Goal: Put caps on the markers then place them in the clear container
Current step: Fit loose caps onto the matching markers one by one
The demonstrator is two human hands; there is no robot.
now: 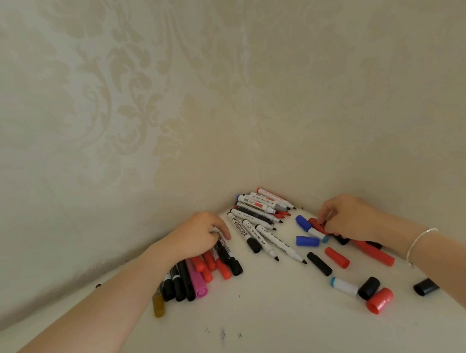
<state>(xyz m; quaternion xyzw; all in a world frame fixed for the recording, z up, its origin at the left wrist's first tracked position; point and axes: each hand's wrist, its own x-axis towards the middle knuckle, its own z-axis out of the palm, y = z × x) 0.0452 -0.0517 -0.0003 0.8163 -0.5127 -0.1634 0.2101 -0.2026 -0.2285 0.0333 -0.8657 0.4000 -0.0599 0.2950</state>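
Lying on a white table (262,324) set into a corner of patterned wallpaper (140,100), the markers made three loose groups. At the far corner a heap of uncapped markers (259,215) showed white barrels with black print and bare dark or red tips; their long axes ran from far left to near right, tips toward the near right. Nearer the left arm, a bundle of capped markers (197,274) in black, red, pink and one gold-brown lay roughly parallel, caps pointing toward the camera. The left hand (200,237) rested over the far end of that bundle, fingers curled round a white-barrelled marker. To the right, loose caps (337,257) were scattered: blue, red, black, and a white one with a teal band, lying at mixed angles. The right hand (349,218), a thin bracelet (418,242) on its wrist, had its fingers curled down on a red marker (375,253) among them, though the exact grip was hidden under the hand
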